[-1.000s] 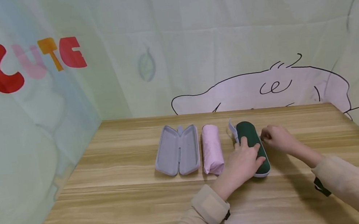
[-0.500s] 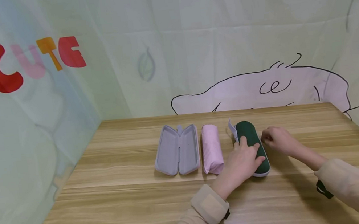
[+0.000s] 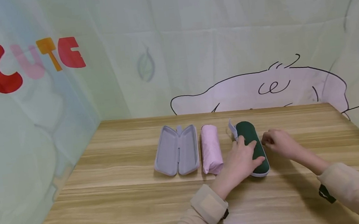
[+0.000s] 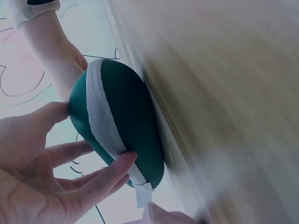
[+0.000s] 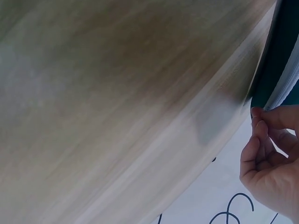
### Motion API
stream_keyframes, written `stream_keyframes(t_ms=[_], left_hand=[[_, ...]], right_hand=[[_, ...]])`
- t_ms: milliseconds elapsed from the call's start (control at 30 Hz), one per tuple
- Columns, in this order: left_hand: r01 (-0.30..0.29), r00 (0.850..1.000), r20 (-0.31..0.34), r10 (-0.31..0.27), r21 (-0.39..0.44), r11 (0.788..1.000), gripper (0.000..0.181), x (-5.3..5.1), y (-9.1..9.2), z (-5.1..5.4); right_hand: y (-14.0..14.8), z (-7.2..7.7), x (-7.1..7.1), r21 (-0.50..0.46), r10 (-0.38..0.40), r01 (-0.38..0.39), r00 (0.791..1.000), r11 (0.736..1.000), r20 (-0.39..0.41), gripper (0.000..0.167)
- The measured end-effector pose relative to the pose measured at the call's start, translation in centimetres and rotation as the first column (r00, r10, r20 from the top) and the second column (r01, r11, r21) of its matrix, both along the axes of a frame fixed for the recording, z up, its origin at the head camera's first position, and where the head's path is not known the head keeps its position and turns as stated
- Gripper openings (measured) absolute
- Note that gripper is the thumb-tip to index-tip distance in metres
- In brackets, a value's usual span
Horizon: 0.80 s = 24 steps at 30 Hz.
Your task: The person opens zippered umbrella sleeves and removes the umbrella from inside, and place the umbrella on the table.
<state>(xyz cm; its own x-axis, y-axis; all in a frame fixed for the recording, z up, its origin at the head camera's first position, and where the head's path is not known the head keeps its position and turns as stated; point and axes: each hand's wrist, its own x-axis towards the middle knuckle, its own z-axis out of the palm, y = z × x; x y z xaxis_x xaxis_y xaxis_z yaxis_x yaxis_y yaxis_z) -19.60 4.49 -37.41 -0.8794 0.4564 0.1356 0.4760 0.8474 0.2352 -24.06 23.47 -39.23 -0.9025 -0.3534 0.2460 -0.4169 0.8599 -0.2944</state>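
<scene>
Left grip (image 3: 239, 159) curls round the green case (image 3: 249, 133) at 4 o'clock in the head view; right grip (image 3: 280, 143), at its 3 o'clock, pinches at the zip (image 4: 99, 107): apparently the zipping step, calling next for a steady pull.

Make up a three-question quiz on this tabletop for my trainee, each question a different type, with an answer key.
1. Fill in the missing color: in the head view, the pink bundle lies between the gray case and the ____ case.

2. Pick one. How does the gray case lie?
A) Closed
B) Open
C) On top of the pink bundle

3. Short answer: which of the person's hands is nearer the pink bundle?

Key
1. Green: the green case lies on the bundle's right.
2. B.
3. The left hand; the right hand is on the green case's other side.
</scene>
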Motion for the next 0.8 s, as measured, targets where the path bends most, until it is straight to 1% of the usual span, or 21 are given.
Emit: stream_keyframes(t_ms=[133, 300, 467, 600, 700, 800], left_hand=[[-0.032, 0.997, 0.074, 0.027, 0.062, 0.998, 0.058, -0.5, 0.0, 0.1], [-0.078, 0.989, 0.135, 0.061, 0.129, 0.989, 0.057, -1.3, -0.1, 0.1], [-0.144, 0.973, 0.212, 0.096, 0.226, 0.963, 0.055, -2.4, -0.1, -0.1], [-0.190, 0.956, 0.268, 0.115, 0.273, 0.943, 0.058, -3.1, -0.1, -0.1], [-0.189, 0.951, 0.290, 0.105, 0.280, 0.941, 0.059, -3.4, 0.0, -0.1], [-0.170, 0.952, 0.295, 0.083, 0.283, 0.944, 0.060, -3.5, 0.2, -0.2]], right_hand=[[0.1, -0.2, 0.0, -0.006, -0.001, 0.001, 1.000, 1.000, -0.022, 0.009], [0.0, -0.4, -0.2, -0.010, -0.002, 0.002, 0.999, 1.000, -0.040, 0.010], [-0.4, -0.4, -0.3, -0.026, 0.001, -0.002, 1.000, 1.000, -0.026, 0.010], [-0.5, -0.6, -0.4, -0.037, 0.003, -0.004, 1.000, 0.999, -0.026, 0.008], [-0.3, -0.7, -0.3, -0.046, 0.002, -0.004, 0.999, 0.999, -0.034, 0.007], [0.0, -0.7, -0.2, -0.053, -0.001, -0.001, 0.999, 0.999, -0.040, 0.008]])
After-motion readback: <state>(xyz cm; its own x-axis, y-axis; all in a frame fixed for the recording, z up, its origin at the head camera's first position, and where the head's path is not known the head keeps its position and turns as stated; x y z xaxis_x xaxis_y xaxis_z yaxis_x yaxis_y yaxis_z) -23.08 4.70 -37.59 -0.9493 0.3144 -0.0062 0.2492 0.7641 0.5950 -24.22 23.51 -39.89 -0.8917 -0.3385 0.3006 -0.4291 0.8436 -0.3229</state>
